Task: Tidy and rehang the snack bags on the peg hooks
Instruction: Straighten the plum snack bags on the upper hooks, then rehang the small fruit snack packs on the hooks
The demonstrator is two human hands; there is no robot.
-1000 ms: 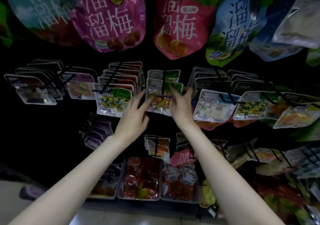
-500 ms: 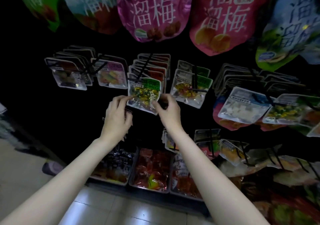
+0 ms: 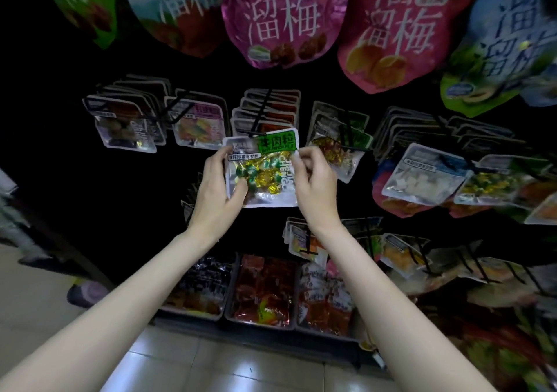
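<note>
Dark peg wall (image 3: pixel 45 150): 2 hands, left (image 3: pixel 215 191) & right (image 3: pixel 315 185), grip 1 snack bag (image 3: pixel 265 174).

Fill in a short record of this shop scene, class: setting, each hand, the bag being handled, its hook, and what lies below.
setting: dark peg wall of hanging snack bags
left hand: grips the bag's left edge
right hand: pinches the bag's right edge
bag: clear, green label, wrapped green and gold candies
peg hook: black, at the bag's top; whether threaded cannot be told
below: bins of red packets, tiled floor
</note>
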